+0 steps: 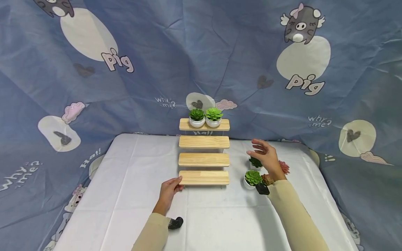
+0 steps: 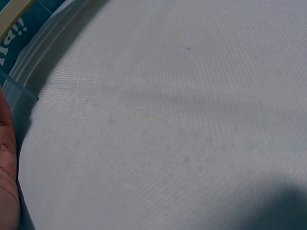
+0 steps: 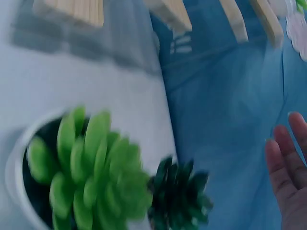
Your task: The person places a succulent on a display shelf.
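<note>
A tiered wooden display stand (image 1: 204, 159) is in the middle of the head view. My left hand (image 1: 169, 190) pinches the left end of its lowest board, thumb on top. Only an edge of that hand (image 2: 7, 177) shows in the left wrist view. My right hand (image 1: 266, 156) is raised with fingers spread and nothing between them, over a dark green potted succulent (image 1: 255, 163). Below it is a light green succulent (image 1: 252, 177) in a white pot, seen large in the right wrist view. A red succulent (image 1: 284, 167) and a brownish one (image 1: 267, 179) are partly hidden by my right arm.
Two potted succulents, one dark green (image 1: 196, 116) and one bright green (image 1: 214, 116), sit side by side on the stand's top board. A white cloth (image 1: 141, 181) covers the table. Behind hangs a blue printed curtain (image 1: 201, 62).
</note>
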Demonstrator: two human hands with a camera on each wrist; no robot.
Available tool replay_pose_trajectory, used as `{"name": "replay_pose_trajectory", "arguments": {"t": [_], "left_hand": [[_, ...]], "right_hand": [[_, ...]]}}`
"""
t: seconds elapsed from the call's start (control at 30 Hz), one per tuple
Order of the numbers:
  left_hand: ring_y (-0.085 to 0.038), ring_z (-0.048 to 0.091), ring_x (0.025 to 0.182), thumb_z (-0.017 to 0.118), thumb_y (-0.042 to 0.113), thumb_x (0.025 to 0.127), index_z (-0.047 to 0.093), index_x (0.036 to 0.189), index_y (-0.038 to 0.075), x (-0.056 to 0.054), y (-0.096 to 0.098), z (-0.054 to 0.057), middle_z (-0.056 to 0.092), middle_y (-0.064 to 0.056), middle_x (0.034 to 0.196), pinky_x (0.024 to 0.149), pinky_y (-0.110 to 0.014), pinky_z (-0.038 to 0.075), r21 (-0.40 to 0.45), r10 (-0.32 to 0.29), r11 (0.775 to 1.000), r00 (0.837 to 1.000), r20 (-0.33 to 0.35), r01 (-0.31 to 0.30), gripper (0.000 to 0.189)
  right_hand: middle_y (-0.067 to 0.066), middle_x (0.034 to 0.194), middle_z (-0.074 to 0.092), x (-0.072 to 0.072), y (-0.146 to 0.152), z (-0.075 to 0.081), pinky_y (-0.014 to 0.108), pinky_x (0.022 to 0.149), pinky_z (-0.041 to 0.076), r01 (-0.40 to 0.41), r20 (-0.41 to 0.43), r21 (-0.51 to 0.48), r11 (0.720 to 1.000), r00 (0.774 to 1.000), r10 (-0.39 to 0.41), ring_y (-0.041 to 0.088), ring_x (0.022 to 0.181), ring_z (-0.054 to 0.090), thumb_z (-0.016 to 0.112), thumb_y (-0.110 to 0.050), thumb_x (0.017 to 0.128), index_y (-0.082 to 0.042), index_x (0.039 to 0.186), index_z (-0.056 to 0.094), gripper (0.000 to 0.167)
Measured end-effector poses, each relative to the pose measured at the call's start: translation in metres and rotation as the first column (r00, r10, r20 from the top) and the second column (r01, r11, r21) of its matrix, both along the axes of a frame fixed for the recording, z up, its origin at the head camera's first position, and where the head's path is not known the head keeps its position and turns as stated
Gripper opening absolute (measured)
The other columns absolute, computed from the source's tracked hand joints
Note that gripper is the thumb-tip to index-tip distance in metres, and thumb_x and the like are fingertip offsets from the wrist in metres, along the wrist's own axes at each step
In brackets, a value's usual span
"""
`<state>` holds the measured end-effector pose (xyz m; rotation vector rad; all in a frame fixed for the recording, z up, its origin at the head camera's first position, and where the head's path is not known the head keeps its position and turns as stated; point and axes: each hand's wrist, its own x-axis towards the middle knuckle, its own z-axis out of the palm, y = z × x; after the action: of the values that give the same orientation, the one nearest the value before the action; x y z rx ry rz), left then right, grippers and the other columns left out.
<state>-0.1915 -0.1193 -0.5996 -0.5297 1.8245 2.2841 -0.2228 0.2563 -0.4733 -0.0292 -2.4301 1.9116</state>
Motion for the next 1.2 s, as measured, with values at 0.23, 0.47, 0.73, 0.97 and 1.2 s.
{"name": "replay_pose_trajectory", "arguments": {"t": [0.23,0.47,0.73,0.97,1.2], "left_hand": [[-0.010,0.061,0.065,0.071,0.019,0.089,0.063,0.102,-0.013,-0.001,0.000,-0.002,0.065,-0.003,0.072,0.061,-0.021,0.054,-0.012,-0.002,1.000,1.000,0.013,0.002,0.035],[-0.010,0.061,0.065,0.071,0.018,0.089,0.063,0.103,-0.014,0.000,0.001,-0.001,0.065,-0.003,0.072,0.061,-0.020,0.054,-0.017,0.006,1.000,1.000,0.020,-0.006,0.036],[-0.010,0.061,0.063,0.070,0.016,0.090,0.065,0.096,-0.010,-0.001,0.002,0.000,0.065,-0.003,0.070,0.059,-0.020,0.054,-0.002,0.019,1.000,1.000,0.021,-0.019,0.028],[-0.010,0.061,0.063,0.070,0.016,0.090,0.065,0.097,-0.010,-0.002,0.001,-0.002,0.065,-0.003,0.070,0.060,-0.021,0.054,-0.011,0.018,1.000,0.999,0.026,-0.018,0.028],[-0.010,0.061,0.064,0.071,0.017,0.090,0.064,0.102,-0.012,-0.001,0.000,-0.002,0.064,-0.003,0.072,0.061,-0.020,0.054,-0.015,0.005,1.000,1.000,0.021,-0.005,0.033]], "right_hand": [[0.010,0.139,0.049,0.019,0.029,-0.013,0.021,0.094,0.046,-0.004,0.039,0.011,1.000,0.999,0.003,0.034,0.128,0.044,0.077,-0.028,0.084,-0.008,0.138,0.049,0.065],[0.020,0.143,0.042,0.038,0.046,-0.030,0.018,0.096,0.042,0.023,0.060,0.036,0.999,0.998,-0.025,0.035,0.131,0.040,0.076,-0.029,0.085,-0.003,0.139,0.046,0.068],[0.021,0.143,0.041,0.055,0.050,-0.058,0.024,0.101,0.040,0.080,0.049,-0.001,0.997,0.996,-0.080,0.032,0.130,0.039,0.075,-0.018,0.086,-0.004,0.143,0.041,0.068],[0.019,0.144,0.041,0.070,0.051,-0.076,0.015,0.094,0.040,0.114,0.098,-0.001,0.993,0.989,-0.114,0.032,0.129,0.039,0.077,-0.019,0.084,-0.002,0.144,0.038,0.074],[0.018,0.144,0.042,0.080,0.053,-0.088,0.027,0.105,0.034,0.152,0.120,-0.024,0.988,0.982,-0.148,0.013,0.123,0.044,0.079,-0.015,0.081,-0.002,0.143,0.040,0.074]]}}
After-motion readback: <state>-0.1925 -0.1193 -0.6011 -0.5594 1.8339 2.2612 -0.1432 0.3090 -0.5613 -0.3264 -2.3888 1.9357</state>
